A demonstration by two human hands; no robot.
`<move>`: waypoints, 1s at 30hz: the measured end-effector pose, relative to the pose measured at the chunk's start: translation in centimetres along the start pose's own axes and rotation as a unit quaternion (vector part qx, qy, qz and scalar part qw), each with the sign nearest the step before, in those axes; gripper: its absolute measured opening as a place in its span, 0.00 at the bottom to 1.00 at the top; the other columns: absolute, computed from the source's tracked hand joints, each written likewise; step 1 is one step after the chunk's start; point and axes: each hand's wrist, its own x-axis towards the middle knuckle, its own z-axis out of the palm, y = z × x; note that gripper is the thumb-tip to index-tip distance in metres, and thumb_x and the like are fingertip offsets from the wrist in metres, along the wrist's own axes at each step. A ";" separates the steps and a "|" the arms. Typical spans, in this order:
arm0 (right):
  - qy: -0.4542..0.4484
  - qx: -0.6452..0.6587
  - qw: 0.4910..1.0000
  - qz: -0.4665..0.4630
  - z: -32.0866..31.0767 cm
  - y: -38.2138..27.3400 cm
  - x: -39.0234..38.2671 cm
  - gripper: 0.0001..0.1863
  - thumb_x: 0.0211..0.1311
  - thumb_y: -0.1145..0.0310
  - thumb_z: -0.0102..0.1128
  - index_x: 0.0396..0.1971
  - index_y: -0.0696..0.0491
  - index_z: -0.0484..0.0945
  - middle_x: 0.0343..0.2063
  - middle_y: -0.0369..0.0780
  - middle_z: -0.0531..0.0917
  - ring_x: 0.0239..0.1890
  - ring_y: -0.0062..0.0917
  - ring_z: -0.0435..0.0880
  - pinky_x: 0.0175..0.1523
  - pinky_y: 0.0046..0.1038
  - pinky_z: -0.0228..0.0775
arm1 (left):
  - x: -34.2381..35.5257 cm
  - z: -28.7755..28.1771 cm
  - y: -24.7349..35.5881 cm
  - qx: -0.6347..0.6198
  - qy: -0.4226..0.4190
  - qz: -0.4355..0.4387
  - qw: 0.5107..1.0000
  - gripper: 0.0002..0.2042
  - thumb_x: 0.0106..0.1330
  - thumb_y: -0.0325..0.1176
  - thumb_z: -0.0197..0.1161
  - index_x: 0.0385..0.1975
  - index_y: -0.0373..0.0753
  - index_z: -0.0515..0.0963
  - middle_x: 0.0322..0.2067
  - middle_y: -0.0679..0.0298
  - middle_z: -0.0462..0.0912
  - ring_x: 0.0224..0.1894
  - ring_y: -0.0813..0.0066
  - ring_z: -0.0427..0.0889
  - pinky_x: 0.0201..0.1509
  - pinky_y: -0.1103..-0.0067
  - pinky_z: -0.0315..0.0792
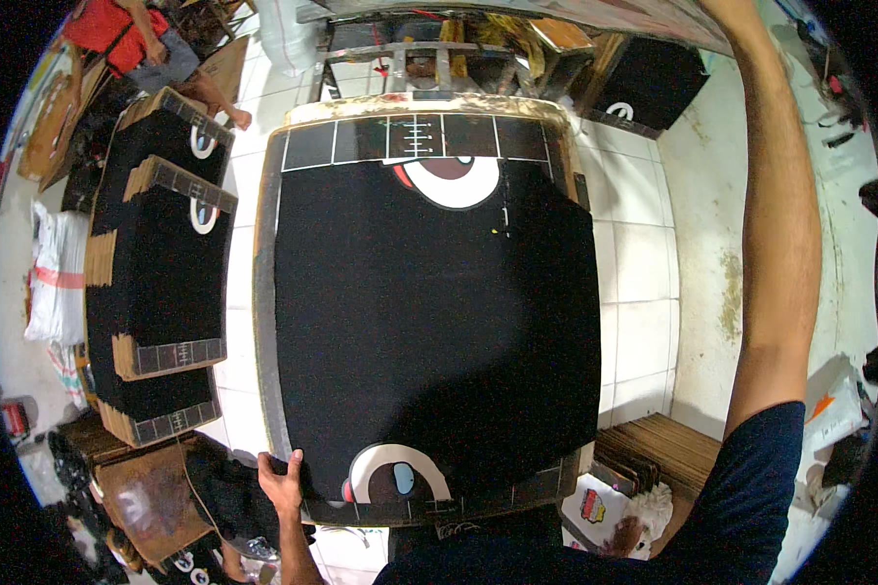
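A board [419, 292] lies before me with black fabric on it, printed with an eye-like motif near each end and crossed by gridded dark strips [473, 136]. My left hand [281, 478] grips its lower left edge, thumb on top. My right forearm [778, 244] reaches up along the right to the top edge, beside a grey sheet or frame [615, 12]; the fingers of that hand are out of sight.
Stacked printed black panels [171, 283] stand left, with white sacks [54, 283]. A co-worker [107, 39] is at upper left. A metal rack [429, 54], a wall [707, 322], another black panel [654, 78] and cardboard stacks [654, 439] surround the board.
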 end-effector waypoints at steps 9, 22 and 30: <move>0.037 -0.082 0.992 -0.086 -0.6 1.5 3.7 0.32 0.63 0.38 0.60 0.43 0.56 0.85 0.36 0.42 0.87 0.40 0.25 0.82 0.48 0.28 0.71 | 0.0 0.3 -0.4 0.007 0.023 0.014 1.000 0.28 0.54 0.48 0.78 0.33 0.28 0.70 0.26 0.58 0.71 0.31 0.67 0.68 0.38 0.70 0.68; 0.027 -0.124 0.989 -0.074 -1.6 0.7 3.7 0.36 0.64 0.32 0.54 0.24 0.55 0.81 0.19 0.32 0.73 0.26 0.19 0.70 0.34 0.28 0.60 | 0.7 0.6 -0.7 -0.036 -0.003 -0.034 0.999 0.30 0.53 0.47 0.80 0.38 0.29 0.70 0.31 0.60 0.70 0.35 0.69 0.68 0.43 0.71 0.67; 0.026 -0.132 0.989 -0.053 -1.6 1.3 5.0 0.36 0.64 0.32 0.54 0.24 0.56 0.81 0.18 0.32 0.73 0.25 0.18 0.69 0.33 0.27 0.60 | 1.0 1.1 -1.0 -0.033 0.002 -0.051 0.998 0.31 0.51 0.48 0.81 0.39 0.29 0.70 0.32 0.59 0.72 0.36 0.67 0.70 0.45 0.70 0.68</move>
